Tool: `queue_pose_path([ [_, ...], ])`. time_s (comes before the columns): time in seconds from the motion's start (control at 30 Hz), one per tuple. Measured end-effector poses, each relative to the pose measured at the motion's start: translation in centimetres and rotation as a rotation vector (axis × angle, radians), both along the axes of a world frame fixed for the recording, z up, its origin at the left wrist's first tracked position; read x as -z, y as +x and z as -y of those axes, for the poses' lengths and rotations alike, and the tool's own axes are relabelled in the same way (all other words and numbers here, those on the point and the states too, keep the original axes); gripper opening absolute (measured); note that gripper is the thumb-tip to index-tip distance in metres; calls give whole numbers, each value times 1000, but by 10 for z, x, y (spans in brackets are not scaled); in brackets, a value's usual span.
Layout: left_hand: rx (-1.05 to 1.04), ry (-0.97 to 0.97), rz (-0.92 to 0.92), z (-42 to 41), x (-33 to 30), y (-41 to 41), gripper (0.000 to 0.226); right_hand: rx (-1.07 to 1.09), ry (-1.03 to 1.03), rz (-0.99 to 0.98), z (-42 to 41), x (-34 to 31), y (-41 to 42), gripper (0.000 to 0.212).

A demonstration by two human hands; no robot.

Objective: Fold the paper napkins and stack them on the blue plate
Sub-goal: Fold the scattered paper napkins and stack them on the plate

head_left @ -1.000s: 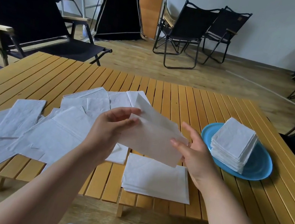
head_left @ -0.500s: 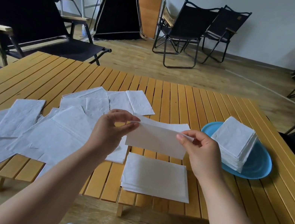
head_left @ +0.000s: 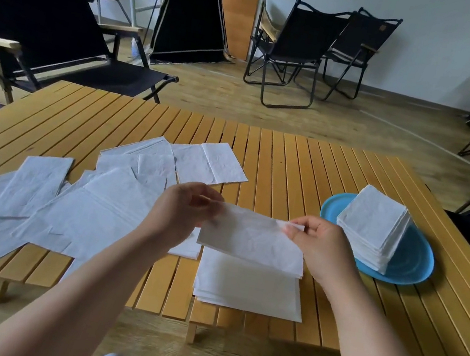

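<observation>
— So, where do we stand, starting from the left?

— On the left of the table [head_left: 293, 163] I see a loose spread of unfolded napkins [head_left: 43, 207], overlapping one another; I can't count them, but there are plenty left to fold. My left hand [head_left: 180, 215] has its fingers [head_left: 207, 201] pinched on the left end of the napkin in hand [head_left: 251, 237], which is lifted off the table and folded into a long strip.

— And the other end?

— My right hand [head_left: 319, 246] pinches the top right corner of that strip. Just below it lies a small pile of half-folded napkins [head_left: 249, 287] near the front edge.

— The plate?

— Far right, the blue plate [head_left: 409, 268] carries a tall stack of folded squares [head_left: 372, 230], tidy and slightly off-centre. I judge we're around midway: a good stack is done, this strip needs one more fold, and the pile and the spread remain.
</observation>
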State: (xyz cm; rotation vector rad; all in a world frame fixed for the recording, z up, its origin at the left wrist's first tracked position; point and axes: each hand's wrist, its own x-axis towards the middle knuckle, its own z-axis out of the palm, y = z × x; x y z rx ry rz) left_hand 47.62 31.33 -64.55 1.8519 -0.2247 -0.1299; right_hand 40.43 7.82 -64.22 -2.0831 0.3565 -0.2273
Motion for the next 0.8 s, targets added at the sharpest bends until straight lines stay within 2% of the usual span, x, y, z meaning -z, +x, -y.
queue_pose_path([
  [0.1,71,92,-156,-2,4,-1,18,-71,-97,-255,4,1,-5,3],
  [0.2,114,193,-242,-2,8,-1,20,-70,-181,-356,5,1,-7,5],
  [0.43,156,385,-228,1,18,0,17,-54,-281,-429,2,6,-6,8],
  [0.53,169,571,-145,2,18,-3,19,-27,-328,-453,-1,5,-6,12],
  [0.67,50,835,-26,5,16,-8,25,73,-417,-566,0,3,-4,31],
  [0.8,22,988,-227,8,19,-9,34,199,-303,-716,4,6,-2,38],
])
